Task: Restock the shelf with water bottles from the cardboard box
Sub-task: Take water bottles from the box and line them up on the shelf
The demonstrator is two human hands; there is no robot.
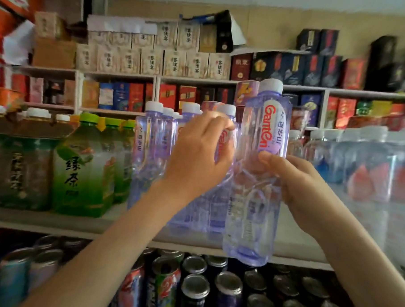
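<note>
My right hand (297, 180) grips a clear purple-tinted water bottle (260, 132) with a white cap and a red label, held upright just in front of the white shelf (77, 226), its base past the front edge. My left hand (199, 157) curls its fingers round a like bottle (223, 140) standing on the shelf. Several more of these bottles (150, 146) stand in a group behind and to the left. The cardboard box is out of view.
Green tea bottles (85, 166) stand left of the water group, and shrink-wrapped clear bottles (363, 165) fill the shelf's right side. Drink cans (195, 290) pack the shelf below. Boxed goods (154, 60) line the upper shelves.
</note>
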